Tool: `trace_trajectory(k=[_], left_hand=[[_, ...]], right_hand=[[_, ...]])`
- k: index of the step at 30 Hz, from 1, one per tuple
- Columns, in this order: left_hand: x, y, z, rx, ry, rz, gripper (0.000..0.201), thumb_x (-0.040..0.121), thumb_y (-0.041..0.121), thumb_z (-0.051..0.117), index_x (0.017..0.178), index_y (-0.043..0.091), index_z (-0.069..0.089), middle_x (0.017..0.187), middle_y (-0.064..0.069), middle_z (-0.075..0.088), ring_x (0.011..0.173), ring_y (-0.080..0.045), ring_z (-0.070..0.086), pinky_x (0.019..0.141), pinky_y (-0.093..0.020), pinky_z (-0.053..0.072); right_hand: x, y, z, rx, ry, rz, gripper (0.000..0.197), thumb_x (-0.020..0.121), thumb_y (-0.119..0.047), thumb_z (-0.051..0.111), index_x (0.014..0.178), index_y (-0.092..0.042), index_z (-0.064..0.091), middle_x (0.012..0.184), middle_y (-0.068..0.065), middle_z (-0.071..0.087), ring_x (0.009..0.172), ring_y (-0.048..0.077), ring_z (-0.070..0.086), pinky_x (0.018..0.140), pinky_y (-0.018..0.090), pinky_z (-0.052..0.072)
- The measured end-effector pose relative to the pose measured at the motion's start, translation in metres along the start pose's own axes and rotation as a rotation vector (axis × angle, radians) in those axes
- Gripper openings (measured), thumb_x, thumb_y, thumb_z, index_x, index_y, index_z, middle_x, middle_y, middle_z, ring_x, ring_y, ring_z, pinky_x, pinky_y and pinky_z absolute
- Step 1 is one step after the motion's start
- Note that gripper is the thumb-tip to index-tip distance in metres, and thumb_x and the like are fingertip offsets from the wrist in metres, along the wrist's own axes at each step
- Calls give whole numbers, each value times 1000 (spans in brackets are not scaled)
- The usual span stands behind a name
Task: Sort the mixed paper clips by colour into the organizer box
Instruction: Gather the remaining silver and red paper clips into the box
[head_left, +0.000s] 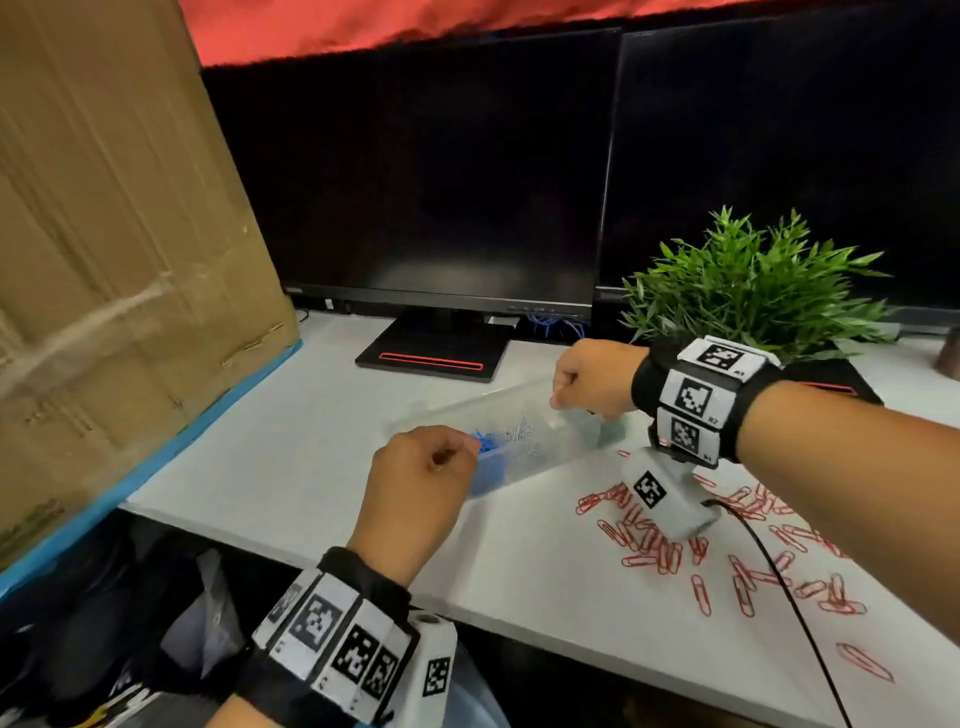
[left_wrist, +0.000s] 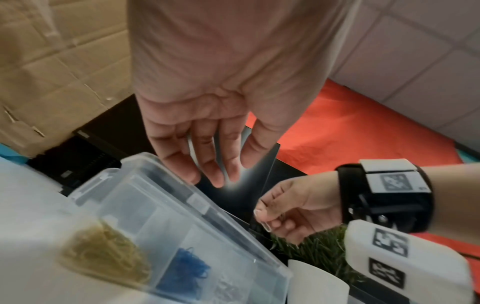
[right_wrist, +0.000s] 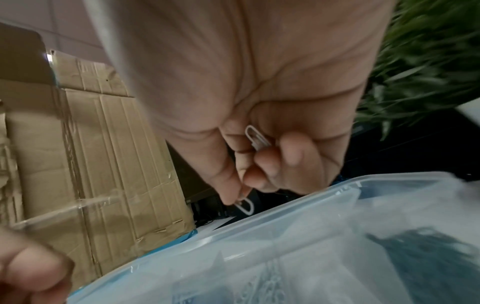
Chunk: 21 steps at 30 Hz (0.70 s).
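Your right hand (right_wrist: 262, 156) pinches white clips (right_wrist: 255, 137) above the box (head_left: 540, 447), which sits mid-desk (head_left: 291, 467). Left hand (left_wrist: 207, 123): fingers relaxed, empty, over the box's left end. Step: dropping whites. Next: release over the white compartment (head_left: 519, 434), beside the blues (head_left: 485, 441). Reds (head_left: 649, 545) remain along the desk's front edge.

An office desk: two dark computer monitors (head_left: 441, 171) stand side by side along the back edge of a white desk (head_left: 291, 441), a potted green plant (head_left: 753, 286) at right, a cardboard box (head_left: 114, 234) at left.
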<state>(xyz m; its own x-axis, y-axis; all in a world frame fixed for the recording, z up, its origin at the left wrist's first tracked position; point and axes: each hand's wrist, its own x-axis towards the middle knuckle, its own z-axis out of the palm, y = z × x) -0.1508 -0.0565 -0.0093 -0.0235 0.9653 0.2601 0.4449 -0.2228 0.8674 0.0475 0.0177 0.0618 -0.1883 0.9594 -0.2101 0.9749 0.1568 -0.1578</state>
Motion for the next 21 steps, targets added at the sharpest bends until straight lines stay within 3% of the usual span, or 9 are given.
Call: trace_trajectory(k=[4, 9, 11, 14, 16, 19, 21], left_hand=[[2, -16, -7, 49, 5, 14, 25, 90, 13, 59, 77, 33, 69, 92, 15, 67, 84, 2, 62, 70, -8, 45], [2, -20, -8, 20, 12, 22, 22, 89, 11, 61, 79, 30, 70, 91, 12, 68, 82, 6, 61, 69, -4, 43], [2, -19, -7, 17, 12, 30, 20, 88, 10, 61, 83, 26, 72, 92, 11, 69, 83, 4, 62, 69, -3, 43], [1, -12, -6, 8, -25, 39, 18, 87, 12, 62, 84, 26, 73, 93, 12, 69, 84, 3, 62, 69, -4, 43], [-1, -3, -1, 5, -75, 53, 16, 88, 15, 64, 86, 27, 74, 93, 15, 70, 85, 1, 63, 72, -10, 45], [-4, 17, 15, 11, -196, 95, 14, 87, 18, 66, 88, 29, 74, 88, 16, 70, 83, 4, 62, 68, -2, 41], [-5, 33, 29, 95, -299, 171, 11, 86, 21, 68, 89, 30, 73, 85, 17, 69, 83, 4, 61, 69, -4, 40]], right_hand=[[32, -20, 5, 49, 68, 1, 25, 90, -20, 56, 106, -6, 68, 101, 11, 70, 79, 21, 60, 76, 32, 55], [40, -27, 15, 194, 18, 13, 25, 89, -11, 57, 111, -2, 67, 97, 11, 71, 78, 20, 66, 78, 32, 57], [33, -21, 14, 255, 45, 1, 21, 90, -8, 56, 106, -4, 68, 90, 8, 71, 75, 19, 68, 77, 32, 58], [9, 4, 5, 372, 83, 6, 16, 90, -4, 57, 99, -8, 70, 73, 3, 68, 59, 16, 65, 60, 27, 58], [-14, 34, 0, 358, 87, 28, 15, 90, -5, 58, 98, -5, 72, 76, 7, 69, 59, 17, 65, 54, 25, 57], [-52, 89, 0, 260, 53, 149, 17, 89, -5, 58, 98, -4, 73, 82, 8, 70, 63, 18, 67, 55, 26, 58], [-77, 125, 4, 175, 16, 254, 18, 89, -6, 57, 98, -6, 73, 84, 7, 71, 66, 19, 68, 60, 28, 59]])
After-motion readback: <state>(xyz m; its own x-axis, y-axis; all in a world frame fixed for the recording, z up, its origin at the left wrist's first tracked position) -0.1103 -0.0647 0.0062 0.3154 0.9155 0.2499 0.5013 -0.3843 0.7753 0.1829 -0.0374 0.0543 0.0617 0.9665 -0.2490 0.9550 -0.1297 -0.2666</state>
